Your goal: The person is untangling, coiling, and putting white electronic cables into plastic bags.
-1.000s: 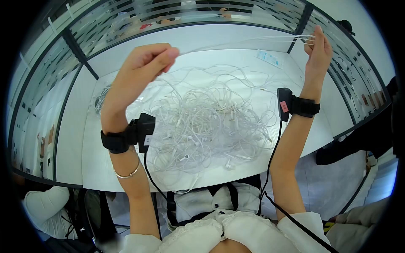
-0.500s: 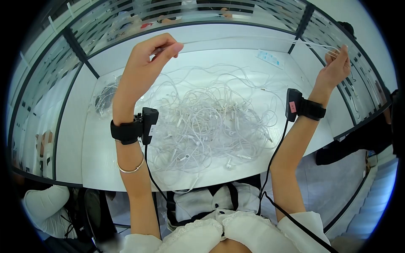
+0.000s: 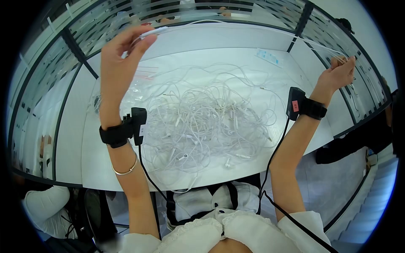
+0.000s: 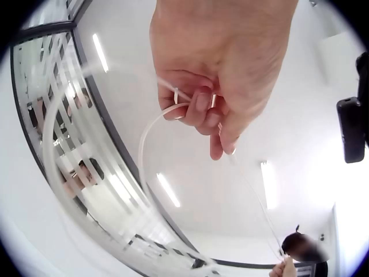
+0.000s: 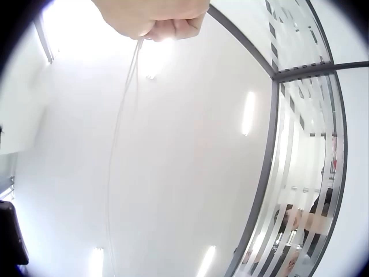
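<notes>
A white earphone cable [image 3: 314, 41] spans the space above the table between the two raised hands, its strands bowing loosely. The left hand [image 3: 118, 63] pinches it by a slim white piece [image 3: 155, 32] between thumb and fingers. In the left wrist view, a loop of cable [image 4: 51, 138] hangs from that hand's curled fingers. At the far right, the right hand [image 3: 336, 76] grips several strands together; the right wrist view shows thin strands [image 5: 120, 115] trailing from its fingers. Below both hands lies a wide tangled pile of white earphone cables [image 3: 202, 122] with small plugs among them.
A blue-and-white packet [image 3: 268, 57] lies at the table's back right. Clear plastic bags [image 3: 134, 93] sit left of the pile. Dark-framed glass partitions [image 3: 300, 21] enclose the back and sides. Black cords [image 3: 271, 168] run from the wrist cameras. A seated person's white sleeve [image 3: 46, 206] shows at left.
The left hand has gone up and left, and the slim white piece now shows at its fingertips. The right hand has moved outward and lower. The cable between them now bows upward more loosely.
</notes>
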A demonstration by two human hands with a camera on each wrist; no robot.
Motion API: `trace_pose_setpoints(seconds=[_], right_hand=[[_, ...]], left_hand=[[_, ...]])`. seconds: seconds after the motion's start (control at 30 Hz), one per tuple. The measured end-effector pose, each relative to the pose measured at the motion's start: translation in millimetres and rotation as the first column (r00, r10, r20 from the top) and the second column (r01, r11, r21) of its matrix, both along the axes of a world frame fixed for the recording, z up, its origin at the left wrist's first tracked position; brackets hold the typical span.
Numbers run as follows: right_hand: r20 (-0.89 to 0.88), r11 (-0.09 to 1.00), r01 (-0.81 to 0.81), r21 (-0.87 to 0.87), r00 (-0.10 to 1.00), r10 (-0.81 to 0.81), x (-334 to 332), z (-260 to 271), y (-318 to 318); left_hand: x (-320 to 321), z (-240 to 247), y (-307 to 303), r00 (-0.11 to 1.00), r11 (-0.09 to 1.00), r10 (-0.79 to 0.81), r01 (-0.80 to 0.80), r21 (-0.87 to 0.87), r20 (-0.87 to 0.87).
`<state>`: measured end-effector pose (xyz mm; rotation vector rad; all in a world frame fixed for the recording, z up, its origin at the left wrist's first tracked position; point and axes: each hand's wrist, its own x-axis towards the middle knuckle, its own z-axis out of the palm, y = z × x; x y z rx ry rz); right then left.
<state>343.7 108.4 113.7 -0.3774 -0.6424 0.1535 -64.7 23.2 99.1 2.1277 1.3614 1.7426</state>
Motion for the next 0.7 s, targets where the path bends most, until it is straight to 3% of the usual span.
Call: trace_pose_setpoints(seconds=[0.1,0.27,0.4,0.53,0.63,0.7], right_hand=[[-0.028,0.999,-0.044,-0.016,0.999,0.044,6.6,-4.9,4.1],[-0.009,0.995,-0.094,-0.024,0.996,0.094,11.0,-12.2,9.4],[-0.144,0.994,-0.044,-0.097,0.989,0.030,14.9,-13.7,10.8],[-0.100,0.993,-0.104,-0.065,0.990,0.097,27.4,-21.1,12.2],[-0.072,0.992,-0.108,-0.071,0.992,0.102,21.3,-18.6,12.5],[-0.041,0.991,-0.112,-0.070,0.993,0.109,16.4,-15.8,11.7]], left_hand=[[-13.9,6.8,-11.0,0.998,0.998,-0.041,0.043,-0.038,0.055],[-32.5,19.4,-30.5,0.989,0.965,-0.108,0.081,-0.249,-0.099],[-65.8,16.2,-35.9,0.990,0.963,-0.012,-0.025,-0.267,-0.137],[-102.9,3.6,-43.2,0.997,0.963,0.004,0.017,-0.269,0.077],[-113.8,-2.2,-40.1,0.991,0.966,-0.020,0.053,-0.253,0.130],[-118.0,-4.9,-40.8,0.999,0.932,0.038,-0.039,-0.361,-0.012]])
